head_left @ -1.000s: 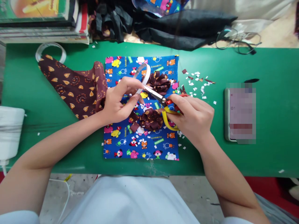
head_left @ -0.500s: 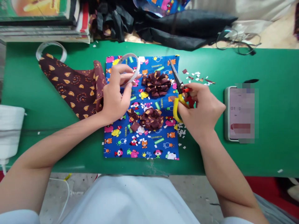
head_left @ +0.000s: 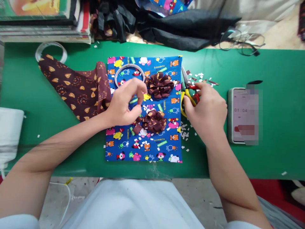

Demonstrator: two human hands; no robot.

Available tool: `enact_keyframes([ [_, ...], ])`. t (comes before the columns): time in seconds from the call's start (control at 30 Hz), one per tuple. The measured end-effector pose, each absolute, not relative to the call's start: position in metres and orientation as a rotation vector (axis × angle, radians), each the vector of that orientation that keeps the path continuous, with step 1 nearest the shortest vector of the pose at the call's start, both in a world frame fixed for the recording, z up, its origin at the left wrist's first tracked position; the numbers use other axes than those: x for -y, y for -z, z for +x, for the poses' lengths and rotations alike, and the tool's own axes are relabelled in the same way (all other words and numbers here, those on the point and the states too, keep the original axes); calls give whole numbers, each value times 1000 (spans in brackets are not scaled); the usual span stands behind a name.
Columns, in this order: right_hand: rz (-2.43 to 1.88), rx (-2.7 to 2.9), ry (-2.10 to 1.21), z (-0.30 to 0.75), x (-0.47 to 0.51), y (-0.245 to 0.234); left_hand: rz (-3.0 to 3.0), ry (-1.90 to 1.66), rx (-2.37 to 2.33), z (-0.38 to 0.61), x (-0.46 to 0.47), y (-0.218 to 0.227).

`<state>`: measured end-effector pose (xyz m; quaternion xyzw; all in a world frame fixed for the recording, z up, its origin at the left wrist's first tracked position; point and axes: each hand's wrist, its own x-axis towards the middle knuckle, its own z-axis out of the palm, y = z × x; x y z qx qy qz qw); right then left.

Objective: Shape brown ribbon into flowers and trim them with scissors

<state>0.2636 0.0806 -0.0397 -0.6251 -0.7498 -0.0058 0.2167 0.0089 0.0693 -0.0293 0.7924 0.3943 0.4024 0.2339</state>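
My left hand (head_left: 126,103) hovers over a blue cartoon-print cloth (head_left: 143,152), holding nothing, its fingers curled and the thumb apart. Just beyond the fingers, a roll of tape (head_left: 116,78) lies flat on the cloth. My right hand (head_left: 208,106) is closed on scissors (head_left: 187,79) with red and yellow handles, at the cloth's right edge, blades pointing away from me. Between the hands, two brown ruffled fabric flowers (head_left: 160,86) sit on the cloth, one above the other. Small brown and white scraps (head_left: 143,144) lie around the lower flower.
Left of the cloth lies brown patterned fabric (head_left: 73,86), partly over another tape roll (head_left: 63,52). A phone (head_left: 243,116) is on the right of the green table (head_left: 281,127). Books (head_left: 45,28), dark fabric (head_left: 190,28) and glasses (head_left: 247,43) line the back; a white device (head_left: 10,133) is at left.
My left hand has let go of the tape roll, which now lies on the cloth, and has moved slightly toward me. My right hand has shifted the scissors a little right and lower.
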Motion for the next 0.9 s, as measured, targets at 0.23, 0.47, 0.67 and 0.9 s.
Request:
enact_keyframes([
  [0.23, -1553, 2088, 60, 266, -81, 46, 2662, -784, -946, 13, -66, 29],
  [0.47, -1632, 2101, -22, 266, -81, 43, 2811, -684, -936, 15, -64, 30],
  [0.67, -1572, 2079, 96, 264, -80, 45, 2670, -742, -887, 14, -66, 28],
  [0.9, -1521, 2098, 131, 261, -79, 36, 2101, -950, -944, 11, -73, 28],
])
